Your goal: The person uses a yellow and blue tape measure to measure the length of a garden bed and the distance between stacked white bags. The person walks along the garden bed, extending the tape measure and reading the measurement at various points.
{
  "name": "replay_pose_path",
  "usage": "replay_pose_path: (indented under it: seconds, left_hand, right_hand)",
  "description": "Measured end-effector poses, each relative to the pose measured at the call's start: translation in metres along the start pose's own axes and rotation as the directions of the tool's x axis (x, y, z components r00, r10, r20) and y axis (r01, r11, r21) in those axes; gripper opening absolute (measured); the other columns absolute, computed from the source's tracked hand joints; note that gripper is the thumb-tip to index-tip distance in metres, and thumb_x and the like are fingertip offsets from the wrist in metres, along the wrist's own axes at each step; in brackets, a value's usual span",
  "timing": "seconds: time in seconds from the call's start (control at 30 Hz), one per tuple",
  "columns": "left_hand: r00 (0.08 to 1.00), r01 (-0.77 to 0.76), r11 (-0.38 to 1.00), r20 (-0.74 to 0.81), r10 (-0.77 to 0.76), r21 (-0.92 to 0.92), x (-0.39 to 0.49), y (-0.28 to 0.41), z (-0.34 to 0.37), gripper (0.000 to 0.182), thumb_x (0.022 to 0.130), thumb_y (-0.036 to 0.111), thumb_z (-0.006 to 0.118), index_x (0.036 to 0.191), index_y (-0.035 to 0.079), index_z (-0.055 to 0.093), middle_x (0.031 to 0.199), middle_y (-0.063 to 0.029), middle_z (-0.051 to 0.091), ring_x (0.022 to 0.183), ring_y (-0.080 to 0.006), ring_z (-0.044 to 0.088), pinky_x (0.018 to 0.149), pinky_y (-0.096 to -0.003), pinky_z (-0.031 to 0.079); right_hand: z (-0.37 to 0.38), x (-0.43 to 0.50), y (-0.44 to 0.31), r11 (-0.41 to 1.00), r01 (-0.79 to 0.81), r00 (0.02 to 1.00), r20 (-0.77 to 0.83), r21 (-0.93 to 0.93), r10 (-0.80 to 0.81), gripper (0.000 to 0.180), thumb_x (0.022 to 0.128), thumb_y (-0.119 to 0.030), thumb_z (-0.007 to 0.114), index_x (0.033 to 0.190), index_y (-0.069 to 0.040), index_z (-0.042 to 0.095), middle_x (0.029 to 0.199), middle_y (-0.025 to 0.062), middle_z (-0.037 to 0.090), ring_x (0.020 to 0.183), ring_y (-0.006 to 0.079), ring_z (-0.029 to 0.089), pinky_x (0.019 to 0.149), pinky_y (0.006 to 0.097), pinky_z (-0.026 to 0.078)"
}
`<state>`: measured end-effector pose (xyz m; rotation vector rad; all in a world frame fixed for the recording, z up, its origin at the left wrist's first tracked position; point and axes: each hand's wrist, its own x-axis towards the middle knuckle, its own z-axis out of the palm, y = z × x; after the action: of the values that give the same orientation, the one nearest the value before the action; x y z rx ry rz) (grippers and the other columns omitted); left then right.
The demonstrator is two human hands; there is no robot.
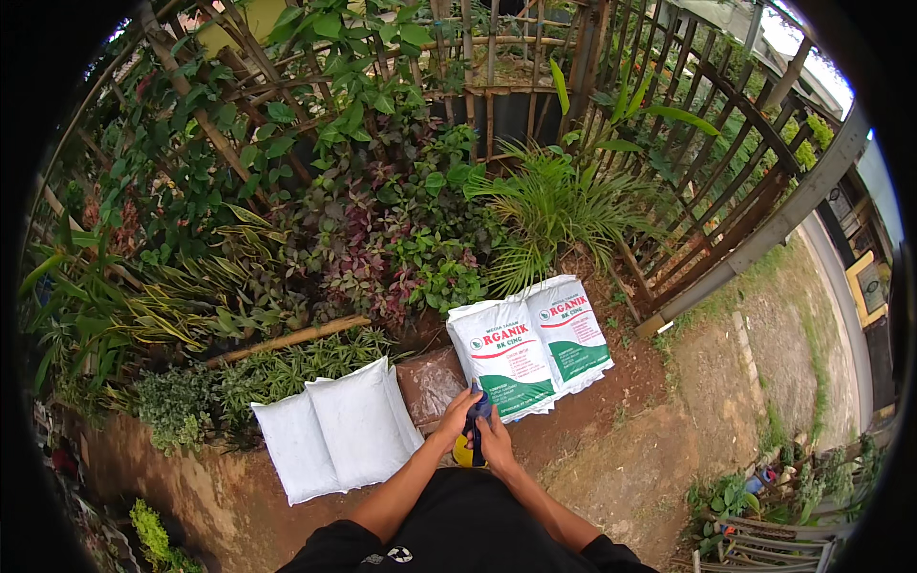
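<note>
Close in front of my body, both hands are on a spray bottle (466, 451) with a yellow body and a dark blue spray head. My left hand (455, 415) grips it from the left side, near the top. On the right side of the spray head, my right hand (494, 438) has its fingers around it. Beyond the hands lie printed white and green sacks of planting medium (512, 358), side by side. A clear plastic bag of brown material (430, 383) lies left of them, and plain white filled sacks (358, 422) lie further left.
A bed of leafy plants (423, 243) runs behind the sacks, with a bamboo pole (294, 340) along its edge. A bamboo fence (494, 71) stands behind it. At the right, a slatted gate (723, 186) borders a paved path (834, 308).
</note>
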<state>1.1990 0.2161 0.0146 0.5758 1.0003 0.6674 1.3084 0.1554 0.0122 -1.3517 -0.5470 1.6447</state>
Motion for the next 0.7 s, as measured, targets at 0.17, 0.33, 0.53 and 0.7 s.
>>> replay_pose_path:
  seconds: [0.17,0.33,0.53,0.7]
  left_hand:
    - [0.993,-0.105,0.992,-0.063,0.101,-0.07,-0.001,-0.005,-0.002,0.028,0.093,0.03,0.054,0.112,0.009,0.055,0.081,-0.0035,0.062,0.05,-0.0118,0.055,0.04,-0.024,0.043]
    - [0.98,-0.152,0.978,-0.153,0.13,-0.141,-0.007,-0.007,-0.011,0.033,0.091,0.03,0.058,0.113,0.006,0.052,0.077,-0.0033,0.06,0.051,-0.0116,0.054,0.041,-0.0241,0.044]
    - [0.965,-0.209,0.961,-0.196,0.173,-0.183,-0.019,-0.005,-0.022,0.031,0.09,0.028,0.059,0.111,0.006,0.052,0.078,-0.0039,0.06,0.058,-0.0123,0.057,0.046,-0.0248,0.047]
    - [0.928,-0.286,0.946,-0.293,0.233,-0.155,-0.026,-0.007,-0.028,0.029,0.089,0.025,0.061,0.109,0.006,0.053,0.079,-0.0035,0.06,0.062,-0.0117,0.058,0.05,-0.0246,0.047]
  right_hand:
    - [-0.001,0.002,0.001,0.999,-0.03,0.997,0.067,0.03,0.028,0.067,0.099,-0.015,0.045,0.151,-0.004,0.005,0.076,0.0039,0.054,0.061,0.0103,0.051,0.054,0.0242,0.046]
    - [0.001,0.01,0.004,0.996,-0.019,0.988,0.153,-0.092,0.033,0.069,0.098,-0.016,0.046,0.152,-0.008,0.004,0.077,0.004,0.053,0.063,0.0105,0.052,0.054,0.0245,0.046]
    - [0.009,0.013,0.001,0.993,-0.059,0.973,0.217,-0.106,0.081,0.069,0.098,-0.015,0.046,0.152,-0.009,0.004,0.077,0.004,0.053,0.064,0.0106,0.052,0.054,0.0248,0.045]
    - [0.015,0.013,0.003,0.977,-0.037,0.958,0.27,-0.212,0.095,0.07,0.097,-0.016,0.047,0.152,-0.009,0.005,0.078,0.0042,0.054,0.065,0.0107,0.052,0.054,0.0249,0.046]
